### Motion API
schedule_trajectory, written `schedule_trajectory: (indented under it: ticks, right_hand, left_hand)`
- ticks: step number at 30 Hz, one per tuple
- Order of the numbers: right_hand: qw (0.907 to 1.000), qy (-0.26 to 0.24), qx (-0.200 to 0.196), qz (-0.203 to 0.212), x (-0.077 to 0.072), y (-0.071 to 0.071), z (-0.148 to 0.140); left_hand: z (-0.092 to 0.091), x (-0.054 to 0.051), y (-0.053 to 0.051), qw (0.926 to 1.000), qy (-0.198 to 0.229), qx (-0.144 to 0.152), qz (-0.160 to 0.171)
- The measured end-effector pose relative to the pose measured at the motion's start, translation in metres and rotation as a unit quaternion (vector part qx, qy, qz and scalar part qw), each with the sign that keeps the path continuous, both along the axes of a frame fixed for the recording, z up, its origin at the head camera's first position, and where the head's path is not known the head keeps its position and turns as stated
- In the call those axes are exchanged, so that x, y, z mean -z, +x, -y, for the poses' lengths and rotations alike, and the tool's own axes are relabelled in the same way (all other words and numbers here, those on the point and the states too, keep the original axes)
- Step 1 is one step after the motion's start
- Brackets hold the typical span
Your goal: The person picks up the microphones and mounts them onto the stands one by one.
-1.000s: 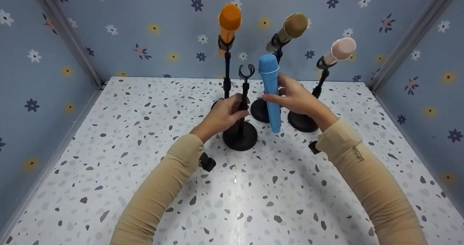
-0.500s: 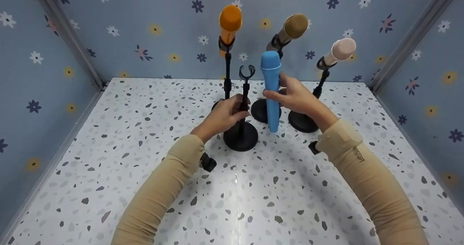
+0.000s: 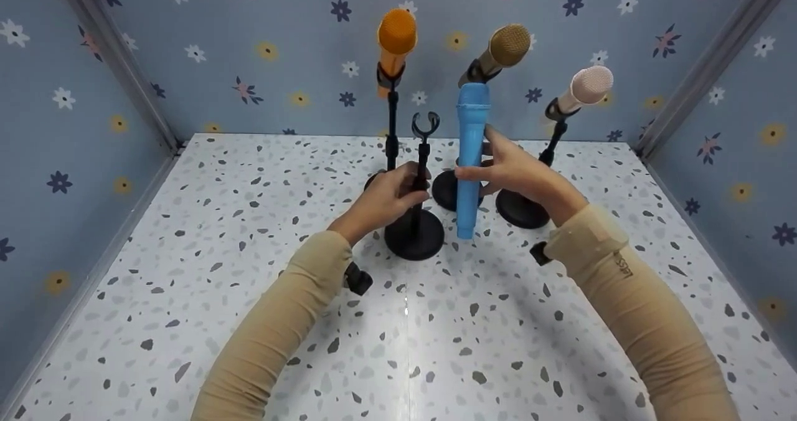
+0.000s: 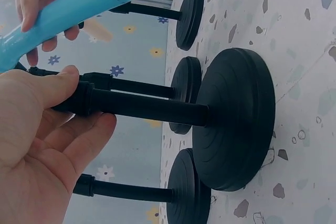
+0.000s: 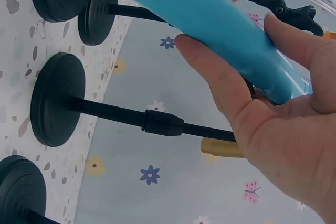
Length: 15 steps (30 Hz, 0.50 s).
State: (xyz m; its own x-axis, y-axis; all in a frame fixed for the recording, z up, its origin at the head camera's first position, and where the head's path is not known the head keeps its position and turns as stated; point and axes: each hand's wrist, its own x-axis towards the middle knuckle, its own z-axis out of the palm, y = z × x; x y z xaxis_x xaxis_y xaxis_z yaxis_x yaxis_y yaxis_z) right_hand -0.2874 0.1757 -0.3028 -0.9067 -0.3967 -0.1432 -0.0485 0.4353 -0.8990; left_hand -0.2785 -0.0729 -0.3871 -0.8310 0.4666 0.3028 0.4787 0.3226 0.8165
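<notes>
My right hand (image 3: 514, 165) grips a blue microphone (image 3: 471, 153) by its body, nearly upright with its head at the top. The microphone is just right of a black microphone stand (image 3: 424, 153) and apart from its bare C-shaped clip (image 3: 426, 124). My left hand (image 3: 387, 197) holds that stand by its pole, thumb on the near side. In the left wrist view the round base (image 4: 233, 119) rests on the speckled tabletop. The right wrist view shows thumb and fingers on either side of the blue body (image 5: 210, 19).
Behind stand several more black stands, carrying an orange microphone (image 3: 397, 38), a gold microphone (image 3: 507, 46) and a pale pink microphone (image 3: 588, 86). Flower-patterned walls (image 3: 218, 35) enclose the speckled white table (image 3: 249, 271) at the back and both sides.
The blue microphone has shifted slightly right at its head, and its lower end has swung a little left and down. My left hand and the stand stay put.
</notes>
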Motion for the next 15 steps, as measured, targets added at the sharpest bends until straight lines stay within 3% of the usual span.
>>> schedule_trajectory:
  ticks: [4, 9, 15]
  right_hand:
    - [0.9995, -0.006, -0.004, -0.031, -0.004, 0.001, 0.003]
    - [0.9938, -0.056, 0.005, -0.096, -0.012, 0.007, 0.007]
    - [0.9703, -0.167, -0.009, -0.175, -0.022, 0.014, 0.011]
  left_hand:
    - [0.001, -0.001, 0.000, 1.0000, -0.004, 0.001, 0.006]
    - [0.002, -0.001, -0.001, 0.9999, -0.008, 0.008, 0.013]
    - [0.002, -0.001, -0.001, 0.9997, -0.003, 0.014, 0.019]
